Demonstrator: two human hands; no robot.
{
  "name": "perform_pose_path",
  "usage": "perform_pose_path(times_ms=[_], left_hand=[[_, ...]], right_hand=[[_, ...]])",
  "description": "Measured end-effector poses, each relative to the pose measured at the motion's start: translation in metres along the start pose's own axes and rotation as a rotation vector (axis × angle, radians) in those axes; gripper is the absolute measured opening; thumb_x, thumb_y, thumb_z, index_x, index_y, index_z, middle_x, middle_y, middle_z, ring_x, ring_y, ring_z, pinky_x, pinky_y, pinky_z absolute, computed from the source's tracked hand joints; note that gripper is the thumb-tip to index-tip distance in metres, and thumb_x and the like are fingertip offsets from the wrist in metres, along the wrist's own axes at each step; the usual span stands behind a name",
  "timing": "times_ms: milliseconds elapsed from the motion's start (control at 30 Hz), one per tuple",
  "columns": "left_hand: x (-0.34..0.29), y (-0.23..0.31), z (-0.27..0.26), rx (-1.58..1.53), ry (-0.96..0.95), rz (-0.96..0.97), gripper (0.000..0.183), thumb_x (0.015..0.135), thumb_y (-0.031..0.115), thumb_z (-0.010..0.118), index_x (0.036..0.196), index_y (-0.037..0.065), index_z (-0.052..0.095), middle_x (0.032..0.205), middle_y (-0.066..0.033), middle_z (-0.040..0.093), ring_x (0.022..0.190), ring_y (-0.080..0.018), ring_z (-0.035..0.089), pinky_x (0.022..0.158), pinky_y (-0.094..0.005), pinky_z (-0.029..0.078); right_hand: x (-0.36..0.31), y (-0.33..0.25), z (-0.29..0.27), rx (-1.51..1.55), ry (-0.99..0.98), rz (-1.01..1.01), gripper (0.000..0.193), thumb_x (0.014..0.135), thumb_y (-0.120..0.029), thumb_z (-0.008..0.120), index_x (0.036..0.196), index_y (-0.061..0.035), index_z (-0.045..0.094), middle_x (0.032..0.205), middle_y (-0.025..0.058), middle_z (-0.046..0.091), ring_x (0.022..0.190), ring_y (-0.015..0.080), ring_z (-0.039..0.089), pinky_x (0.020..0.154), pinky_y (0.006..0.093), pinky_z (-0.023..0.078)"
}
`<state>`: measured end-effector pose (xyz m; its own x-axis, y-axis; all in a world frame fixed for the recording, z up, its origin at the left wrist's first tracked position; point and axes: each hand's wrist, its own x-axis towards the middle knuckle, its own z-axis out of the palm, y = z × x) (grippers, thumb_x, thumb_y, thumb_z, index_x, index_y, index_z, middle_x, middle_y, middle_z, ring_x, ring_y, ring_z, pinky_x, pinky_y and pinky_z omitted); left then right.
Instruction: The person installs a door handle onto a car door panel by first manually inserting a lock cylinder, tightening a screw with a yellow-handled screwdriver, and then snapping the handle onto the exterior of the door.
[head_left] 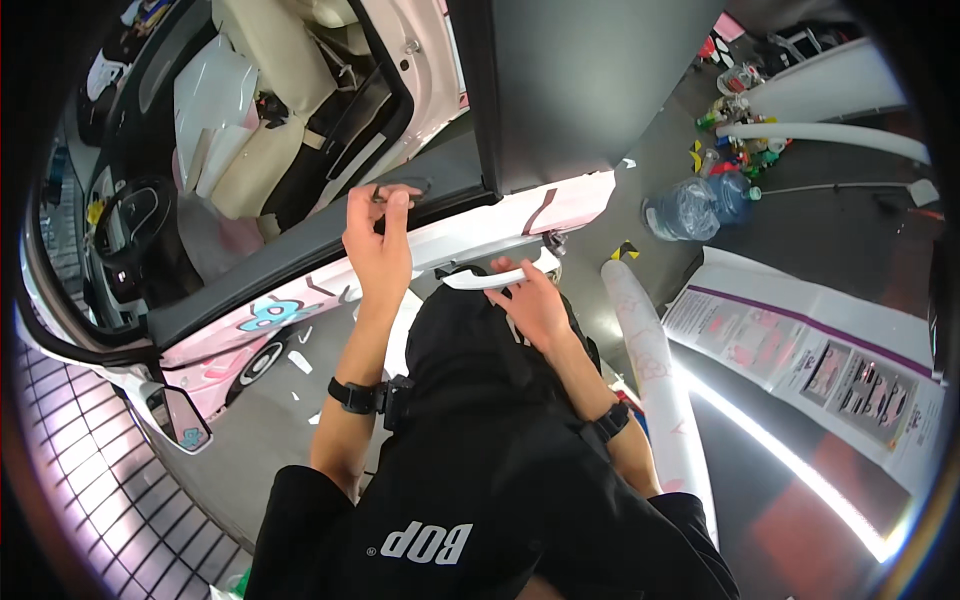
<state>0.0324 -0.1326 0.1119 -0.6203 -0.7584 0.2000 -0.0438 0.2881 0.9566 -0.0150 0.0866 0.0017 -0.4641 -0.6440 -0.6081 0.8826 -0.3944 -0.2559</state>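
White, glossy, curved door handle (pixel 500 279): sits just outside the pink-and-white car door (pixel 440 236), between the door and the person's black-clad torso; whether it is fixed at both ends cannot be told.
Right hand (pixel 537 305): grasps the handle toward its right half, some fingertips behind it and others on the near side.
Left hand (pixel 380 240): rests at the matte black window ledge (pixel 260 258) along the top of the door, fingers bent and thumb near the index finger; whether anything is pinched there cannot be told.
Wrists: a black band (pixel 355 396) with a boxy device circles the left one, a dark watch-like band (pixel 611 422) the right one.
Beside the handle: a small round metallic part (pixel 555 243), near its right end.
Door decoration: a blue flower shape (pixel 275 313) on the pink surface.
Car interior: a cream seat (pixel 285 65), with glossy white sheeting (pixel 213 95) over part of it, and a black steering wheel (pixel 125 222).
Floor, right: a long pale roll (pixel 655 375) with faint pink patterning, a wide printed paper sheet (pixel 800 345), and large clear blue plastic bottles (pixel 685 210) lying beyond the roll.
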Motion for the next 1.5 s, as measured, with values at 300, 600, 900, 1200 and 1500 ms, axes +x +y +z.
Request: perform_pose_path(times_ms=[300,600,900,1200,1500], left_hand=[[-0.016,0.007,-0.035,-0.279,-0.236,-0.054,0.009,0.101,0.002,0.054,0.110,-0.001,0.050,0.097,-0.0200,0.071,0.091,-0.0228,0.070,0.089,-0.0331,0.054],[-0.008,-0.004,-0.045,-0.148,-0.411,-0.033,0.013,0.101,0.002,0.054,0.113,-0.001,0.051,0.097,-0.0195,0.071,0.090,-0.0220,0.070,0.089,-0.0334,0.054],[-0.006,0.004,-0.026,-0.073,-0.525,0.068,0.018,0.104,0.009,0.053,0.118,-0.001,0.050,0.082,-0.0120,0.066,0.076,-0.0176,0.064,0.077,-0.0309,0.053],[-0.054,0.012,0.036,0.138,-1.269,-0.159,0.027,0.104,0.008,0.051,0.129,-0.002,0.049,0.082,-0.0067,0.066,0.072,-0.0101,0.060,0.066,-0.0254,0.052],[-0.067,0.006,0.074,0.082,-1.550,-0.360,0.025,0.105,0.015,0.053,0.125,-0.001,0.053,0.092,-0.0108,0.072,0.076,-0.0143,0.069,0.068,-0.0246,0.053]], right_hand=[[0.009,0.043,0.003,0.384,0.061,-0.439,0.010,0.085,-0.008,0.058,0.084,-0.0092,0.048,0.078,0.0039,0.048,0.082,0.0210,0.050,0.096,0.0406,0.042],[0.015,0.079,0.010,0.505,0.056,-0.684,0.014,0.076,-0.011,0.059,0.080,-0.0116,0.045,0.075,0.0014,0.041,0.075,0.0190,0.043,0.086,0.0382,0.039],[-0.113,0.086,-0.122,0.589,0.330,-1.009,0.022,0.093,-0.018,0.055,0.114,-0.0109,0.053,0.093,0.0027,0.052,0.075,0.0146,0.043,0.070,0.0341,0.040],[-0.251,0.155,-0.241,0.078,1.521,-0.918,0.028,0.105,-0.030,0.054,0.121,-0.0072,0.056,0.096,0.0031,0.059,0.080,0.0150,0.065,0.067,0.0303,0.052],[-0.309,0.255,-0.480,-0.797,2.225,-0.373,0.055,0.095,-0.045,0.065,0.128,-0.0007,0.057,0.117,0.0262,0.067,0.106,0.0443,0.066,0.091,0.0496,0.052]])
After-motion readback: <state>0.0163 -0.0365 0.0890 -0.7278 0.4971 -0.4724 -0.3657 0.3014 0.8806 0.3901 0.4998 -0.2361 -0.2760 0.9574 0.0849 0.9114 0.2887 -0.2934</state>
